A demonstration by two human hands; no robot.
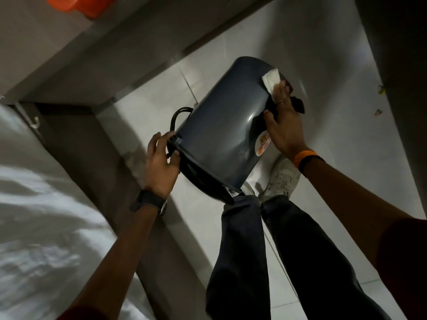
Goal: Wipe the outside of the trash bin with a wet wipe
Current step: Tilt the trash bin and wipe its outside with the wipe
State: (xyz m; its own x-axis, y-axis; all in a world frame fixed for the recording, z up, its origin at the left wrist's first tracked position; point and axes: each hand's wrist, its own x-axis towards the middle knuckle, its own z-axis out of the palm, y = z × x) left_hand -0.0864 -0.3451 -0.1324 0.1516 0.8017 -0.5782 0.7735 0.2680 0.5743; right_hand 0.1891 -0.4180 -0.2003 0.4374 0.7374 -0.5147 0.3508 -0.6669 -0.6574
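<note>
One trash bin (221,125), dark grey-blue, held off the floor and tipped over: closed base points up and away, open mouth points down toward the person's legs. One black wire handle (179,115) loops out near the rim on the bin's left side. One round sticker (263,144) on the bin wall near the rim, partly hidden by the right hand. Left hand (160,165) grips the rim at the mouth, fingers curled over the lip, thumb on the inner side; black watch (149,202) on that wrist. Right hand (285,125) lies flat against the bin's right wall, fingers extended and pressing one white wet wipe (272,82) against the wall close to the base edge; the wipe is folded and sticks out past the fingertips. One ring on a finger of that hand, one orange-and-black band (308,159) on the wrist. A bit of black material (298,105) shows behind the right hand; can't tell what it is. Below the bin: two legs in dark trousers (261,250), two white shoes (282,179), one mostly hidden by the bin mouth. Feet stand on a pale tiled floor (312,54), nothing carrying the bin except the two hands. Grey furniture panel (97,54) runs along the floor's left edge, one orange object (76,3) on top of it at the far corner, cut by the frame. White bedding (39,204) at near left. Two small bits of debris (379,100) on the floor by the right edge.
</note>
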